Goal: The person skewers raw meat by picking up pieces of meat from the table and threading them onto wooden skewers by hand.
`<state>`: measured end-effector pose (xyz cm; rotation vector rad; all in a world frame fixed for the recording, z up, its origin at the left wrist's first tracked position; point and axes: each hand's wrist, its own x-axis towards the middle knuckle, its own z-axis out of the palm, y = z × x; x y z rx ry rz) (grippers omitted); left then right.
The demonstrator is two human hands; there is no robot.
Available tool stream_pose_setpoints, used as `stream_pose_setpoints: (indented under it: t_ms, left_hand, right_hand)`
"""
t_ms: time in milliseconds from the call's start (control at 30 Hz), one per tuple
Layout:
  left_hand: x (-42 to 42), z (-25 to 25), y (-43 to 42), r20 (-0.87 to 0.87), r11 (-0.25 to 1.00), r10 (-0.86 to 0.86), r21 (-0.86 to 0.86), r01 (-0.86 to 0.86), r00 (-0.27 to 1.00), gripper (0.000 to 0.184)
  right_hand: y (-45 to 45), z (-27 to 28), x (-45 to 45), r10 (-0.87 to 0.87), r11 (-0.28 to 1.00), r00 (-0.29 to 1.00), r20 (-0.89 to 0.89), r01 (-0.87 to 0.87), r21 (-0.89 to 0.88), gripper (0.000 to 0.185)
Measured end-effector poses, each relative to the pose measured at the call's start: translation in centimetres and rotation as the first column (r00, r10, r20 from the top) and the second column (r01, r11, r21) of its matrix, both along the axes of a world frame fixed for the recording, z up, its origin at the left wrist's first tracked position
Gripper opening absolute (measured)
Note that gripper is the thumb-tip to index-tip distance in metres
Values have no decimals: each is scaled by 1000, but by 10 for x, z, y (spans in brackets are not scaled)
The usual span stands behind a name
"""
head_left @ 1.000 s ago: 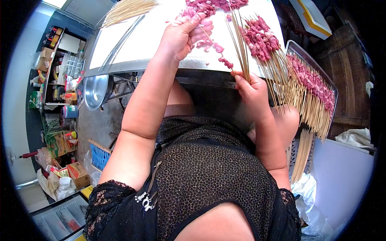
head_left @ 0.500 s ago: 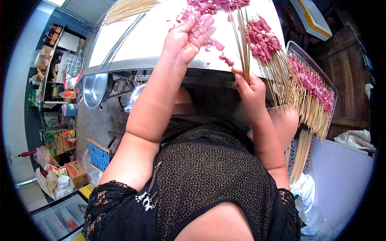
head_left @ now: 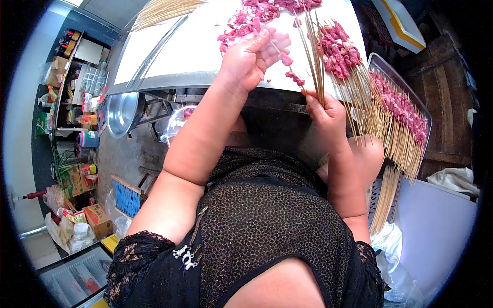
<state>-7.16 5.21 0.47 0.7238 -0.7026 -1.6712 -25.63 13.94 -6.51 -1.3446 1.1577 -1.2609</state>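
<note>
My right hand [head_left: 327, 112] is closed around several bamboo skewers [head_left: 314, 56], held upright over the table's front edge. From the same hand, one more skewer slants up to the left, with small pieces of red meat [head_left: 295, 78] threaded on it. My left hand [head_left: 251, 59] is palm up by that skewer's upper end. Its thumb and forefinger pinch a piece of meat [head_left: 256, 23], while the other fingers are loosely spread. Just beyond lies a heap of cut raw meat [head_left: 241, 30] on the white table [head_left: 200, 56].
Finished meat skewers [head_left: 340, 54] are piled at the table's right, and more fill a metal tray [head_left: 428, 115] beside it. Bare bamboo skewers [head_left: 164, 11] and thin dark metal skewers [head_left: 156, 51] lie at the left. A metal basin [head_left: 122, 115] stands below the table, near cluttered shelves [head_left: 77, 87].
Both hands have shifted slightly right, the left also a little lower in view. The threaded skewer has moved with them, and more of the meat heap shows behind the left hand.
</note>
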Motion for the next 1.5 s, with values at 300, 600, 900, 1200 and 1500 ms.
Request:
stream_pose_setpoints:
  t_ms: [300,600,900,1200,1500]
  left_hand:
    - [14,3,-11,99,993,-14,-114,26,995,26]
    - [14,5,-12,176,998,-31,-51,40,984,29]
    - [10,5,-2,115,994,-66,-79,75,991,25]
    - [-3,-4,8,33,993,-113,-28,114,993,24]
    - [1,-10,7,34,999,-42,-18,42,999,23]
  right_hand:
    - [1,3,1,20,997,991,129,-30,78,17]
    - [2,6,0,-9,998,1000,-1,9,61,15]
    - [6,6,5,50,980,962,269,-99,173,18]
    - [10,37,17,-18,942,921,388,-115,317,22]
    - [28,24,12,-80,997,991,-112,77,-33,21]
